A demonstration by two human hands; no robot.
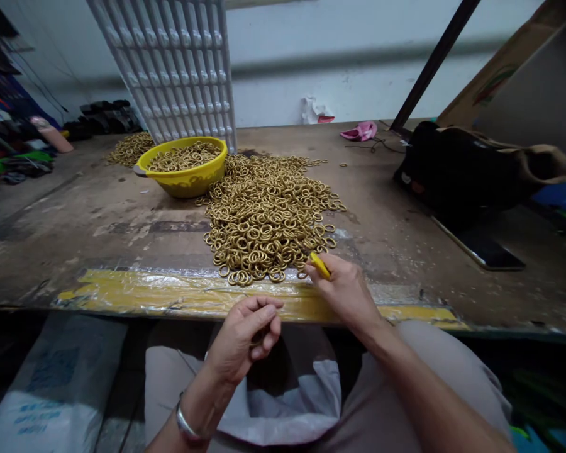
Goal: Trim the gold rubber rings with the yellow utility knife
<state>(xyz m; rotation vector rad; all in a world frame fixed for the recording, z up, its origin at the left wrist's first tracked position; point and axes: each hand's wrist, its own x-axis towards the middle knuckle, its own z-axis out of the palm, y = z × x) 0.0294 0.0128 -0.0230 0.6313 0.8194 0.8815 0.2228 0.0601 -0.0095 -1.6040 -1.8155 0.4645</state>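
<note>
A heap of brass-coloured rings [268,214] spreads over the table toward its front edge. My right hand [346,286] is closed around a small yellow-handled tool [319,266], at the near right side of the heap. The tool's dark tip points into the rings, and its kind is hard to make out. My left hand [245,333] hovers just off the table edge with thumb and fingers curled together. A dark brownish bit shows inside its fingers, too small to name. Below it, an open white sack [283,418] sits between my knees.
A yellow basin [188,182] full of rings stands left of the heap, before a ribbed grey panel [183,75]. On the right lie a phone [488,248], a black bag [457,170] and a pink cloth [361,131]. Yellow tape [155,292] covers the front edge.
</note>
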